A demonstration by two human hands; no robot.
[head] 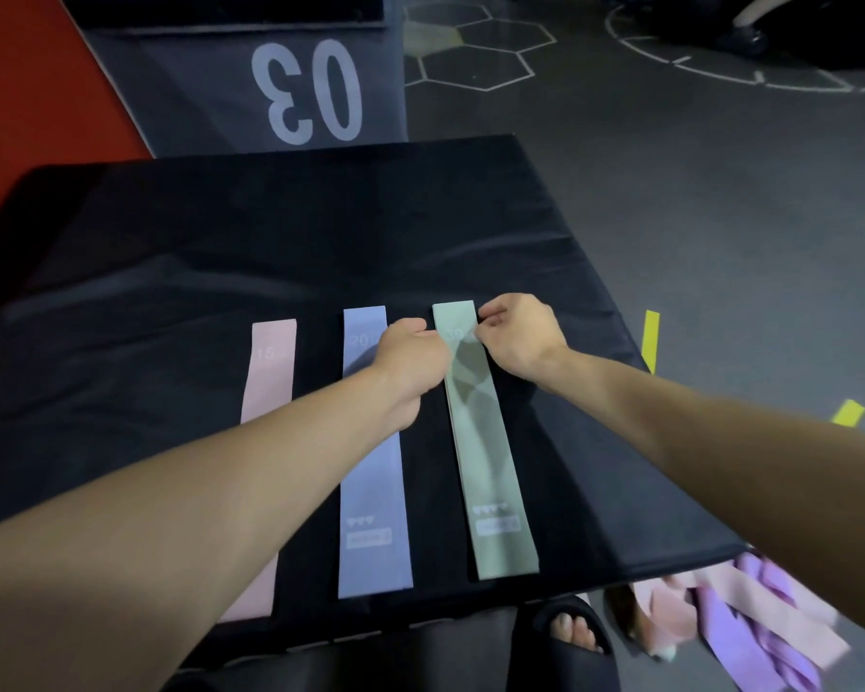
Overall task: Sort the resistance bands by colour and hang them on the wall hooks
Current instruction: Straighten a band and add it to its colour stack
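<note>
I am seeing both hands, left hand (410, 359) and right hand (513, 337), pinching the far end of the green band (490, 467) beside 2 laid-out bands on the black mat (171, 292); loose bands (750, 626) are waiting, hanging not begun.

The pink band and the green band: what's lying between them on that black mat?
In the head view, the blue band lies between the pink band and the green band, with strips of bare black mat separating them.
</note>
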